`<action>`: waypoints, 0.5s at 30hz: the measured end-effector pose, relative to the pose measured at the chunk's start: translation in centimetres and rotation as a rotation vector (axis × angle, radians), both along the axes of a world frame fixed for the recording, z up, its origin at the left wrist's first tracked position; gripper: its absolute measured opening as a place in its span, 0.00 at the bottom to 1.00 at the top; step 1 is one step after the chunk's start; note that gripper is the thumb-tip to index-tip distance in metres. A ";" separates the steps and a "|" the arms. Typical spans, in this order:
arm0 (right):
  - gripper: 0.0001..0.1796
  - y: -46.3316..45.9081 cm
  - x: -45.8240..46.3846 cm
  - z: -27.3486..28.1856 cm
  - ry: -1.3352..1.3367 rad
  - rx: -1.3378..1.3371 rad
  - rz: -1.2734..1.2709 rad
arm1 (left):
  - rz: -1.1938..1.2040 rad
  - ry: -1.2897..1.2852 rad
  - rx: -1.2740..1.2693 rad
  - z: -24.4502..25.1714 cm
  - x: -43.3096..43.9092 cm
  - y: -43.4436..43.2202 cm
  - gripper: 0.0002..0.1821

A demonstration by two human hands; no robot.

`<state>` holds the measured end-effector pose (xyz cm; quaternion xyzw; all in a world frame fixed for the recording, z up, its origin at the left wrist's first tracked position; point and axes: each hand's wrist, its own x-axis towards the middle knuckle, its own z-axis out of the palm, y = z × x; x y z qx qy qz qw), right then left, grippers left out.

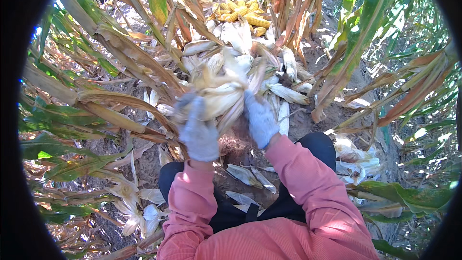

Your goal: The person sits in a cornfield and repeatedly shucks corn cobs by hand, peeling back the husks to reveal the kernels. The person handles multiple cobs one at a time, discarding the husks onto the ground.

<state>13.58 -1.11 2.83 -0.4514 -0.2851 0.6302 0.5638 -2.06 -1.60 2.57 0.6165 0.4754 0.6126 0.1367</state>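
Observation:
Between my two hands is a partly opened ear of corn in pale dry husk (222, 97), blurred by motion. My left hand (199, 130), in a light grey glove, grips its left side; the fingertips are smeared. On the other side my right hand (260, 118), gloved alike, holds the husk at its right edge. The kernels of this ear are hidden. Just beyond lies a heap of corn ears still in their husks (288, 94). Brownish corn silk (236, 139) shows below, between my wrists.
Husked yellow corn ears (243, 12) are piled at the far end of the heap. Dry corn stalks (119, 115) lean in from the left, and a leafy stalk (355, 50) stands at right. Loose husks (249, 177) lie between my knees, more husks (355, 160) at right.

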 end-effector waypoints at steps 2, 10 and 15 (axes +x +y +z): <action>0.25 1.1 1.0 -0.7 0.191 0.037 -0.134 | -0.304 -0.225 0.102 0.0 3.8 -0.3 0.32; 0.17 0.8 2.5 1.0 0.109 0.100 -0.039 | -0.457 -1.593 -0.513 -0.7 -0.2 3.3 0.33; 0.14 0.9 6.2 3.3 -0.019 0.259 0.114 | -0.479 -1.453 -0.421 -2.0 -1.9 4.6 0.37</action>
